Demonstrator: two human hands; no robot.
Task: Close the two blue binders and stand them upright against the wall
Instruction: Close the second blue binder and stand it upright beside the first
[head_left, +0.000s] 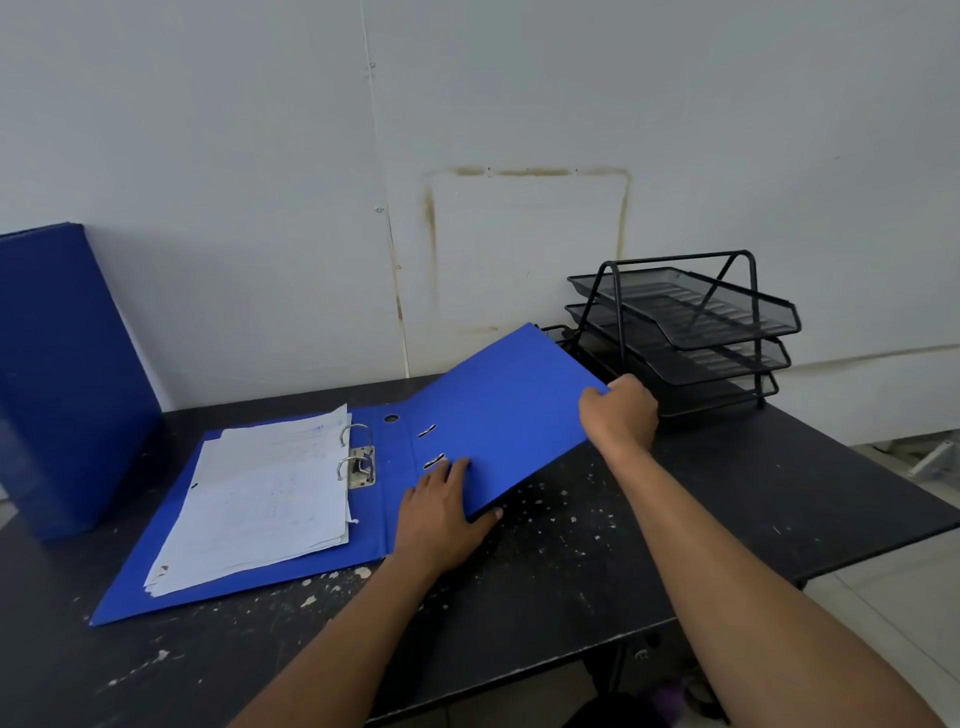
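Grip of right hand (618, 413) — binder cover (498, 410)

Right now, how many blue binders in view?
2. One closed dark-blue binder stands upright at far left by the wall; one open bright-blue ring binder lies on the black table, its right cover gripped by the right hand.
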